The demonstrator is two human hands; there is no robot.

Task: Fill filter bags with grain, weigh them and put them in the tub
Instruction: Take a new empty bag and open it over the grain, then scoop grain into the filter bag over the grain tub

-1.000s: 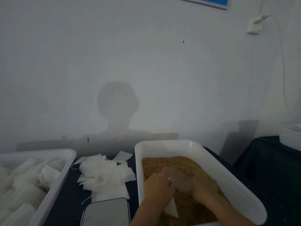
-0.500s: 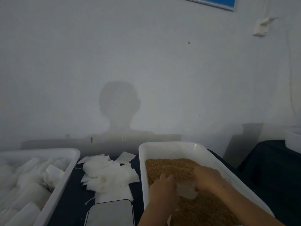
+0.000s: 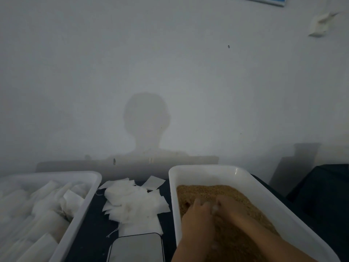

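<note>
A white tub (image 3: 207, 173) on the right holds brown grain (image 3: 207, 191). Both my hands are down in the grain, close together. My left hand (image 3: 196, 216) and my right hand (image 3: 232, 207) meet around a small white filter bag (image 3: 215, 207), of which only a sliver shows between the fingers. The bag is mostly buried and hidden by my hands and the grain. A second white tub (image 3: 88, 191) on the left holds several filled white bags (image 3: 71, 203).
A loose heap of empty filter bags (image 3: 132, 203) lies on the dark table between the two tubs. A flat grey scale (image 3: 137, 247) sits at the front edge below the heap. A dark covered surface (image 3: 324, 195) stands to the right.
Both hands have pushed forward and deeper into the grain. The bag, plainly visible between them before, is now almost covered. The camera has tilted slightly.
</note>
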